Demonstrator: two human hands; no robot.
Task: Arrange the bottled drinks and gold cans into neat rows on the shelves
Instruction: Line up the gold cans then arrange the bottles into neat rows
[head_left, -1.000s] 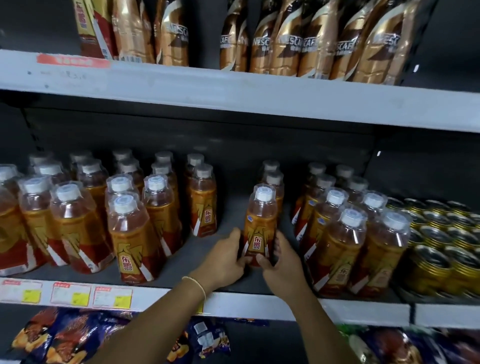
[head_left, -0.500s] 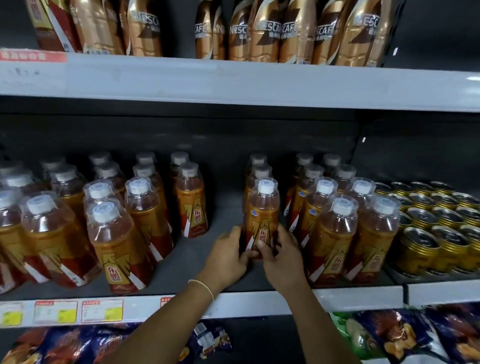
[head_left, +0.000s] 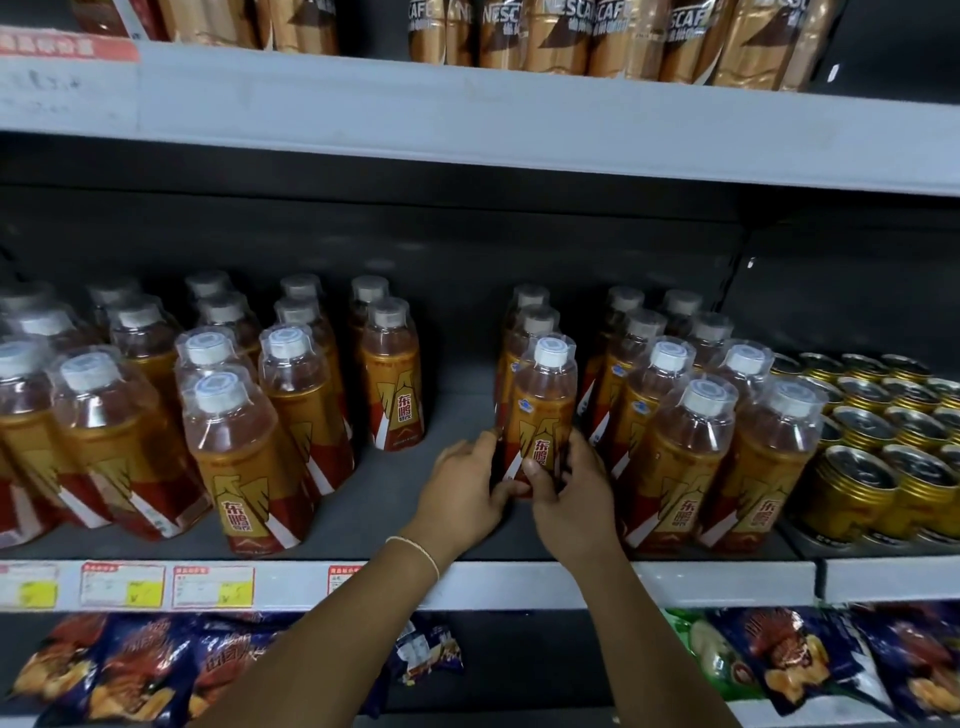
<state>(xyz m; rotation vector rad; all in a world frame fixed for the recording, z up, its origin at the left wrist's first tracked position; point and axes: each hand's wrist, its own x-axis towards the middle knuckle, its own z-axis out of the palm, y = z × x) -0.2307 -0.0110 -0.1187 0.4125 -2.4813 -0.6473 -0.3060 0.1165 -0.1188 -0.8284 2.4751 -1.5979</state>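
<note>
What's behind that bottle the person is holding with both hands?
Behind the held bottle, gripped by the left hand and right hand, two more bottles stand in line; only their caps and shoulders show. Their lower parts are covered.

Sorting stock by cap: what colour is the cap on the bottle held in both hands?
The cap is white, under clear wrap; the head view shows it best.

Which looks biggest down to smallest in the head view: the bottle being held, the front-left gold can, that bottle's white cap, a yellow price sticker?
1. Held bottle.
2. Front-left gold can, though it stands nearer the camera.
3. White cap and yellow price sticker look about alike, so I won't rank them.
</note>
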